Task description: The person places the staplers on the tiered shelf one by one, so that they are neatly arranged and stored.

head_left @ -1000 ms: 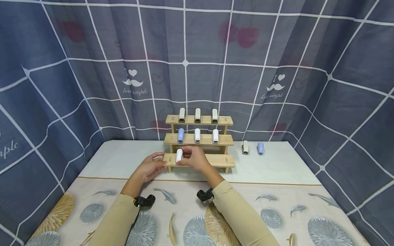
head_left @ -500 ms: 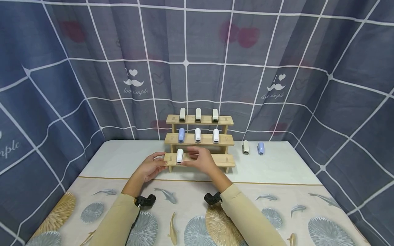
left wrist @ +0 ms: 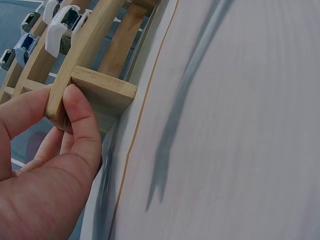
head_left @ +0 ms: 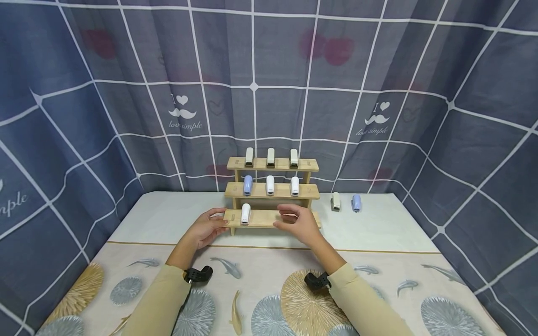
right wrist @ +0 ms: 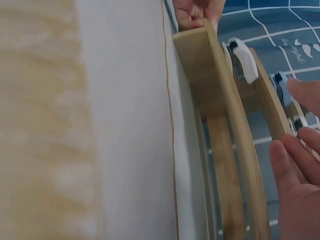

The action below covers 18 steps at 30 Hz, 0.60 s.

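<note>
A three-tier wooden stand [head_left: 265, 219] sits on the white tabletop. On its bottom step, toward the left, a white mini stapler [head_left: 245, 213] stands by itself. My left hand [head_left: 207, 227] pinches the left end of that step; the left wrist view shows the thumb [left wrist: 77, 107] on the front edge of the board. My right hand [head_left: 300, 224] is over the right part of the bottom step with fingers loosely bent and nothing between them. Its fingers [right wrist: 282, 165] appear just beyond the board in the right wrist view.
The middle step carries a blue stapler [head_left: 247, 185] and two white ones [head_left: 270, 185]. Three cream staplers [head_left: 271, 157] line the top step. Right of the stand lie a cream stapler [head_left: 335, 201] and a blue stapler [head_left: 356, 203]. A checked curtain [head_left: 277, 112] hangs behind.
My right hand has let go of the white stapler on the bottom step and moved right along the stand. The left hand has kept its hold on the step's end.
</note>
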Tool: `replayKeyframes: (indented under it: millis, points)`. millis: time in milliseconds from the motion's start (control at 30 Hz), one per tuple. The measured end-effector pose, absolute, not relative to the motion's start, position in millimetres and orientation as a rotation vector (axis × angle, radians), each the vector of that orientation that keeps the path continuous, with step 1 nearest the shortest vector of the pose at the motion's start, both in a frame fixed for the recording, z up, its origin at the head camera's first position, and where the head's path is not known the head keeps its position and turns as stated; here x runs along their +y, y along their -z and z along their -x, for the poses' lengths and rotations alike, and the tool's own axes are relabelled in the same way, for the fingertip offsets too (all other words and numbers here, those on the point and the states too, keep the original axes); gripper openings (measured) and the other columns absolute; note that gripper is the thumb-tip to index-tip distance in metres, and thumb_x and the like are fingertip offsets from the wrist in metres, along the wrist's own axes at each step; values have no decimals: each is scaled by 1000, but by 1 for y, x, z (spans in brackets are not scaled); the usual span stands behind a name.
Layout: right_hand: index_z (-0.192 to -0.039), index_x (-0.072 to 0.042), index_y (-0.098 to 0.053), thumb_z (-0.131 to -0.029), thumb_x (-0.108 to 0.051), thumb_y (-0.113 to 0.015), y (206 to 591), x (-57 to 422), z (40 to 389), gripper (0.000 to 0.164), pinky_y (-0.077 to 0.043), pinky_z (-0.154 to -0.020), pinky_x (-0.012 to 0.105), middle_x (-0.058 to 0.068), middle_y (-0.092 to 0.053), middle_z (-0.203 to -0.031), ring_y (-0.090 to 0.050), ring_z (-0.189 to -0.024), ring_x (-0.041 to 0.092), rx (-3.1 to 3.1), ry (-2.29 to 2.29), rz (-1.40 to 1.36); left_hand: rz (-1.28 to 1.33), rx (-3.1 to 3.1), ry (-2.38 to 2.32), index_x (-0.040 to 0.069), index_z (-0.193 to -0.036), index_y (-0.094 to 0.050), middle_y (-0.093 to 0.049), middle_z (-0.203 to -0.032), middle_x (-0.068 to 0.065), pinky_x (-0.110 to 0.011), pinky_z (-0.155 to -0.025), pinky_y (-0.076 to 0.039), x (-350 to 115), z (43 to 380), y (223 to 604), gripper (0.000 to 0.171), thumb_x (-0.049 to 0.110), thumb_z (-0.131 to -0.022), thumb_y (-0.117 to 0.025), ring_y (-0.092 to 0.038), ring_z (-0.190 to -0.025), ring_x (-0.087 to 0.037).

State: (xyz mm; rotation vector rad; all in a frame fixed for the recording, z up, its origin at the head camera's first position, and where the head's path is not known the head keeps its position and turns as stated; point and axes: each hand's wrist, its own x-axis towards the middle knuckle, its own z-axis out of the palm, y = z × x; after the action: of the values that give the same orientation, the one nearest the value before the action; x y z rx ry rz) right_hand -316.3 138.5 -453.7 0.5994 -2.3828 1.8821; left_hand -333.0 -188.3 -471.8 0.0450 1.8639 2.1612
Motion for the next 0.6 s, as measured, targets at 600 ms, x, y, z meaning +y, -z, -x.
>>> replayKeyframes:
  millis: [600]
  points:
    - [-124, 6, -68, -83, -9, -85, 466, 225, 304, 47, -60, -96, 31, 28, -66, -127, -67, -114, 44, -2256, -1769, -475, -29, 1872, -2155, -3, -154, -31, -64, -108, -6, -21, -78, -61, -188, 334, 471, 65, -11, -95, -58, -68, -89, -12]
